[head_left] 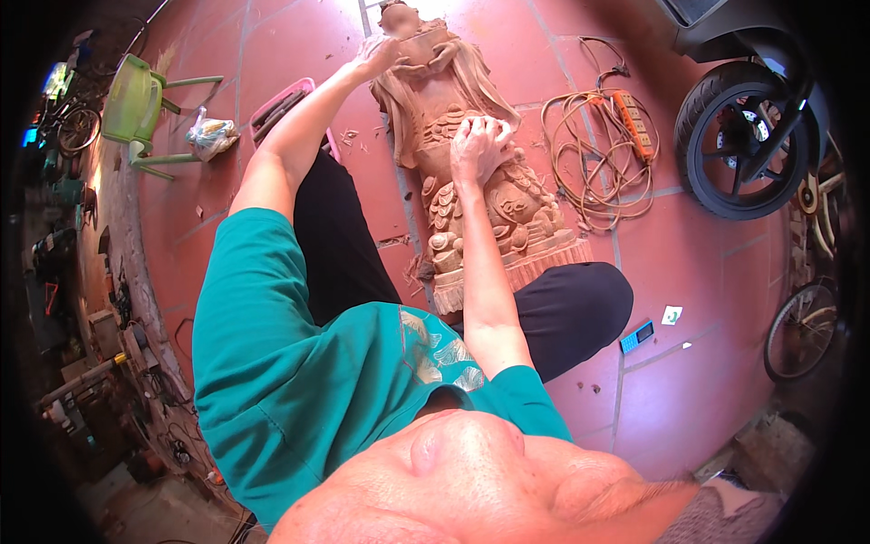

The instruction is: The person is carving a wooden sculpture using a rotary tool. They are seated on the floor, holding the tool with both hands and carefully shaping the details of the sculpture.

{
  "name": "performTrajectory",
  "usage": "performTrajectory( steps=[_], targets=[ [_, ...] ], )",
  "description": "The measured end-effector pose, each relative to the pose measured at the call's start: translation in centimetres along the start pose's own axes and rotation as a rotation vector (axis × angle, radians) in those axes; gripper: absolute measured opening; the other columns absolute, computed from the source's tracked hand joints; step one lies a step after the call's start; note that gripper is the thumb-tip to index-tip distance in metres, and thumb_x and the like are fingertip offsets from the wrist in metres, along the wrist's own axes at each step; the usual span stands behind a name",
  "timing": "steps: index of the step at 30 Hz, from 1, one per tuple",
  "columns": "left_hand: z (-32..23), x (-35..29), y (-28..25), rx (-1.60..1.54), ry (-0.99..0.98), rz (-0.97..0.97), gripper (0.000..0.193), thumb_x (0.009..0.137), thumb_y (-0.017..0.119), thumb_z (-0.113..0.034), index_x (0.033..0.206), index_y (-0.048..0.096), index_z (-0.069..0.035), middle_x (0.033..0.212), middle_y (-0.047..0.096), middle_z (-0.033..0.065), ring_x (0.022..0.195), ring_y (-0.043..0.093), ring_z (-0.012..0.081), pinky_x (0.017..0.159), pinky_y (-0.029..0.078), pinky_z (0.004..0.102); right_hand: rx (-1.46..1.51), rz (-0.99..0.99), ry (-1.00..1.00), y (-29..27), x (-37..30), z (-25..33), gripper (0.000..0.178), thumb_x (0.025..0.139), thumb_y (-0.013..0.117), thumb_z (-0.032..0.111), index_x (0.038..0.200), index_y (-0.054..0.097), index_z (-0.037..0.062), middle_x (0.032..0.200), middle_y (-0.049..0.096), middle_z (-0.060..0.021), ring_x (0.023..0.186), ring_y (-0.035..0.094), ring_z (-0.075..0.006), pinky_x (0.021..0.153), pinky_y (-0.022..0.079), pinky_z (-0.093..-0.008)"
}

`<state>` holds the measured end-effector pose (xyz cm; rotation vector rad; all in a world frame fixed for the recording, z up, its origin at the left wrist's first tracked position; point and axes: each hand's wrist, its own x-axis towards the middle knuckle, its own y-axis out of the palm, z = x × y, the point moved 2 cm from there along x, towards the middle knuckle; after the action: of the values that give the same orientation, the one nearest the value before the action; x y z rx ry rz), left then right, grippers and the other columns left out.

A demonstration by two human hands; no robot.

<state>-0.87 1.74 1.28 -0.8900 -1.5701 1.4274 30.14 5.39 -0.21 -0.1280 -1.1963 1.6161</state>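
Note:
A carved wooden statue (433, 109) lies on its back on the tiled floor, its head at the far end and its broad, fluted base (507, 272) close to my legs. Rounded, coin-like carvings cover its lower half. My left hand (373, 58) reaches out to the statue's upper end and grips it beside the head and shoulder. Over the middle of the statue, my right hand (480, 152) is closed, with its fingers bent down toward the carved surface. Whatever may be between those fingers is too small or hidden to make out.
A pink tray (304, 88) of tools sits left of the statue, near a plastic bag (212, 134) and green plastic chair (132, 104). On the right lie a coiled cord (580, 172), orange power strip (632, 125) and blue phone (637, 336), near a motorbike wheel (696, 145).

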Motion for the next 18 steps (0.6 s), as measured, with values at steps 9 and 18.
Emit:
performTrajectory(
  steps=[9,18],
  targets=[
    [-2.0,1.5,1.4,-0.068,0.077,-0.051,0.010,0.090,0.059,-0.012,0.090,0.062,-0.002,0.084,0.069,0.0221,0.084,0.069,0.0399,0.074,0.054,0.0484,-0.045,0.029,0.015,0.3,0.0,-0.5,0.018,0.093,0.060,0.023,0.091,0.071,0.0092,0.111,0.066,-0.0055,0.124,0.049,-0.0276,0.101,0.035,-0.0568],
    [-0.3,1.0,2.1,-0.112,0.037,-0.054,0.009,0.087,0.065,-0.016,0.092,0.067,-0.009,0.085,0.071,0.0146,0.087,0.070,0.0342,0.077,0.049,0.0471,-0.074,0.051,0.017,0.5,-0.1,-0.4,0.018,0.094,0.059,0.024,0.091,0.071,0.0107,0.112,0.067,-0.0031,0.123,0.049,-0.0277,0.101,0.036,-0.0579]
  ],
)
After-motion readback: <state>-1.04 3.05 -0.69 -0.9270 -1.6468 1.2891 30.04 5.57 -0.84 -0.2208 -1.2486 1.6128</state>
